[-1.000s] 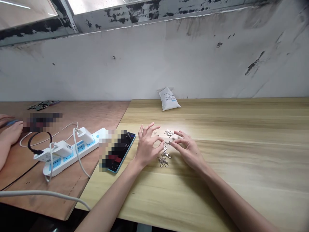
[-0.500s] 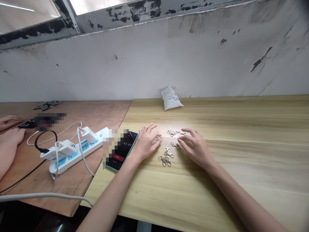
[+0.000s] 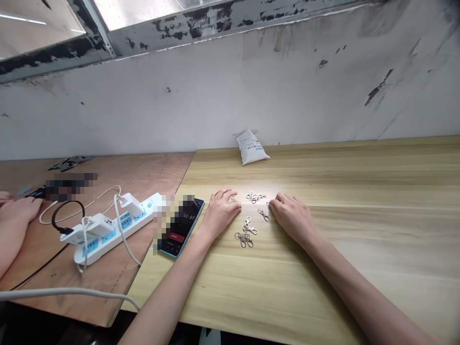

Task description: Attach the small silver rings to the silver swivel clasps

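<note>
My left hand [image 3: 220, 213] and right hand [image 3: 293, 218] are flanking silver clasps [image 3: 264, 215], seemingly for easy reach; I can't tell whether either grip is closed.

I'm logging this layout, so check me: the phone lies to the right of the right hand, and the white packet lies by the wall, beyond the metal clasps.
The phone is on the wrong side: the head view shows it to the left of the left hand. The white packet does lie by the wall, beyond the metal clasps.
</note>
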Motion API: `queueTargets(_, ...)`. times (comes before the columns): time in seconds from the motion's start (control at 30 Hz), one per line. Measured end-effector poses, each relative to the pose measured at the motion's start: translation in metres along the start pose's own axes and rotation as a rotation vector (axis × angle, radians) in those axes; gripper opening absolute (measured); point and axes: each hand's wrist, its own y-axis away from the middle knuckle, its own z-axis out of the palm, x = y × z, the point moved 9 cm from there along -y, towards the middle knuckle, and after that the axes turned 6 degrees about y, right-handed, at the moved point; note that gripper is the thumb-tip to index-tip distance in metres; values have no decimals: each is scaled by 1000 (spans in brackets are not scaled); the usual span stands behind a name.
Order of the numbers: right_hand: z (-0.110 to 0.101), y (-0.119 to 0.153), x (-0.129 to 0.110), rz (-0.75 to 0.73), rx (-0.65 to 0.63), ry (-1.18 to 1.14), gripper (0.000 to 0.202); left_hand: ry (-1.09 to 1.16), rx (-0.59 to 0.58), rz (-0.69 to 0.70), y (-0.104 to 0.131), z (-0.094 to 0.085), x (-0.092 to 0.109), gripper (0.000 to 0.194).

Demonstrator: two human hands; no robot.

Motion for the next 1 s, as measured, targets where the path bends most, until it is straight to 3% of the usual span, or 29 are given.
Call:
queueTargets(0.27, 3, 0, 7, 94, -33, 103, 30, 13, -9, 23, 0, -1, -2, 14)
queueTargets(0.57, 9, 9, 17, 152, 39, -50, 26, 76, 31, 48, 1, -1, 1, 14)
queueTargets(0.7, 5, 12, 10, 148, 89, -243, 28, 173, 40, 34, 5, -1, -1, 14)
queueTargets(0.87, 1, 14, 8, 220, 113, -656, 27, 424, 84, -133, 11, -1, -14, 7)
queueTargets(1.0, 3, 15, 6, 266, 86, -832, 25, 541, 82, -184, 12, 3, -12, 9)
